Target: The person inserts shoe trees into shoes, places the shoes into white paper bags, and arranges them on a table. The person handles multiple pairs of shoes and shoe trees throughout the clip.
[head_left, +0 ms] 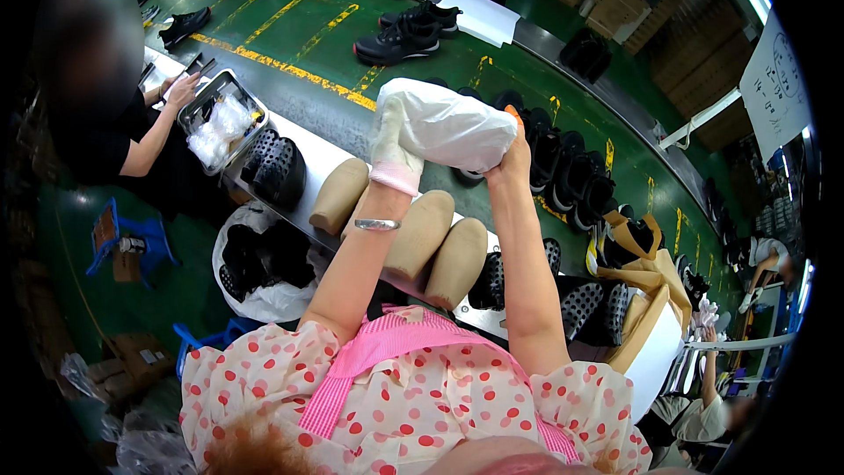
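Note:
Out over the bench, my left hand point(390, 139), in a whitish glove with a pink cuff, is closed on one end of a white, paper-like wrapped bundle point(453, 127). My bare right hand point(513, 157), with orange nails, grips the bundle's other end. The wrapping hides what is inside, if anything, and my left fingers are mostly covered. Below my forearms, several beige foot-shaped forms point(424, 233) stand on the white bench point(315, 142). Black dotted pieces point(280, 167) sit at the bench's left part, and more dotted pieces point(587, 310) lie near my right elbow.
Beyond the bench runs a green conveyor point(272, 31) with yellow markings, carrying black sneakers point(400, 40) and a row of black shoes point(576, 167). A co-worker point(149, 136) stands left by a bin point(200, 163) of clear bags. A white sack point(264, 303) and blue stool point(145, 242) are lower left.

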Demonstrator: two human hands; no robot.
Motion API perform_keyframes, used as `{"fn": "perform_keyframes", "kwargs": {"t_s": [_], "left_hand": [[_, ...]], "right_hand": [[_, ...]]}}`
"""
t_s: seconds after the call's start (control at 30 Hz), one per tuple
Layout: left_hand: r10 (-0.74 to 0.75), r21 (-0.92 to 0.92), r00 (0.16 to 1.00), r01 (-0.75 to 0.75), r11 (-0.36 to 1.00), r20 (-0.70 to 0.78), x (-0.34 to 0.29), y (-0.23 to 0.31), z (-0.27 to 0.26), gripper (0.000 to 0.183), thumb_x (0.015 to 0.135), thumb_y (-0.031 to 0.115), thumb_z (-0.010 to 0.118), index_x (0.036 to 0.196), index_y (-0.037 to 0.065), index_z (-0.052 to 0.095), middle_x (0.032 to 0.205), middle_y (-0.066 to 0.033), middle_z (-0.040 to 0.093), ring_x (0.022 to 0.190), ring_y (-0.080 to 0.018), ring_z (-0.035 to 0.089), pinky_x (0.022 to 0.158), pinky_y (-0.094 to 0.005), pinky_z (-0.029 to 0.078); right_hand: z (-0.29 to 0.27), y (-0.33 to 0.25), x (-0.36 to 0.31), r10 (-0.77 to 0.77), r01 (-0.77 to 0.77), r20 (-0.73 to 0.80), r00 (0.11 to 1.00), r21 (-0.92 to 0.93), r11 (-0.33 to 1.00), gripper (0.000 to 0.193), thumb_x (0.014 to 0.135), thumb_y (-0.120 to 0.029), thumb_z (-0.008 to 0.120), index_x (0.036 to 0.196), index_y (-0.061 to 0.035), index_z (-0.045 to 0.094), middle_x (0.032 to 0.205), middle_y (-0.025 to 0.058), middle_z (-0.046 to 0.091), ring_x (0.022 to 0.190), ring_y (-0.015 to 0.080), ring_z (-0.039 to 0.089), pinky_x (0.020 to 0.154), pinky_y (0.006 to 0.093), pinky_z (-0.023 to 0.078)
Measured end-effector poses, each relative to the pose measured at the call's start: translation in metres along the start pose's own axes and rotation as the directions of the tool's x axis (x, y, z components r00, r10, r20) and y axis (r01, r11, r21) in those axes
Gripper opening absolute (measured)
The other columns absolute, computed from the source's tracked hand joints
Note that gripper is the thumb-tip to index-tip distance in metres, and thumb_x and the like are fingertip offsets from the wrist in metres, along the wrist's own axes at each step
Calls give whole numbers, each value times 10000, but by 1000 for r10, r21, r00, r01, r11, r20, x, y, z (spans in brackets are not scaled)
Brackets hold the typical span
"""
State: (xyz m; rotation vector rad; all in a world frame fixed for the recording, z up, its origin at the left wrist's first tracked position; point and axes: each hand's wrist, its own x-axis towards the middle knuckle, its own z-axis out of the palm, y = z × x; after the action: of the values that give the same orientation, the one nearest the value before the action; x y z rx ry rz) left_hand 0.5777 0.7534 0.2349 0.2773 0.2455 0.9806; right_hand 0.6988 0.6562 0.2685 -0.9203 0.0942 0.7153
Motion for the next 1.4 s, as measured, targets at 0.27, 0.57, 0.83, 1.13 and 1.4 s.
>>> {"fn": "perform_keyframes", "kwargs": {"t_s": [0.27, 0.57, 0.83, 1.13, 1.4], "left_hand": [[-100, -31, 994, 99, 995, -39, -13, -18, 2, 614, 872, 350, 699, 1360, 77, 444, 1329, -92, 515, 1247, -265, 484, 1072, -444, 407], [-88, 3, 992, 89, 996, -95, 2, -8, -8, 610, 868, 338, 707, 1352, 71, 449, 1331, -98, 512, 1239, -275, 487, 1079, -461, 397], [-95, 150, 961, 138, 979, -261, 67, 35, -50, 396, 877, 222, 712, 1198, 27, 588, 1172, -112, 614, 1079, -266, 600, 957, -432, 505], [-430, 151, 851, 488, 860, -302, 112, 72, -113, 416, 921, 216, 646, 1258, 0, 534, 1223, -135, 592, 1137, -270, 575, 988, -432, 485], [-531, 166, 765, 614, 771, -364, 149, 70, -141, 381, 931, 207, 629, 1246, 13, 538, 1214, -136, 595, 1137, -268, 571, 1002, -431, 467]], "right_hand": [[-26, 12, 6, -30, 32, -42, 999, 70, 997, 411, 911, -238, 585, 1284, -74, 531, 1060, 71, 656, 960, 227, 627, 813, 395, 517], [-19, 22, 2, -33, 33, -8, 999, -9, 999, 467, 939, -415, 580, 1289, -112, 518, 1133, 28, 630, 1073, 228, 595, 857, 412, 503], [-28, 26, 28, -369, 588, 496, 786, -785, 198, 537, 893, -420, 600, 1256, -27, 556, 1043, 137, 647, 932, 230, 609, 860, 359, 474], [38, 67, 6, 56, 630, 650, 758, -706, -323, 535, 768, -370, 739, 1145, -37, 557, 907, 152, 636, 877, 336, 616, 745, 429, 498], [36, 112, 37, 90, 572, 568, 818, -787, -232, 477, 694, -318, 775, 950, 20, 558, 819, 177, 629, 763, 341, 643, 645, 437, 517]]}}
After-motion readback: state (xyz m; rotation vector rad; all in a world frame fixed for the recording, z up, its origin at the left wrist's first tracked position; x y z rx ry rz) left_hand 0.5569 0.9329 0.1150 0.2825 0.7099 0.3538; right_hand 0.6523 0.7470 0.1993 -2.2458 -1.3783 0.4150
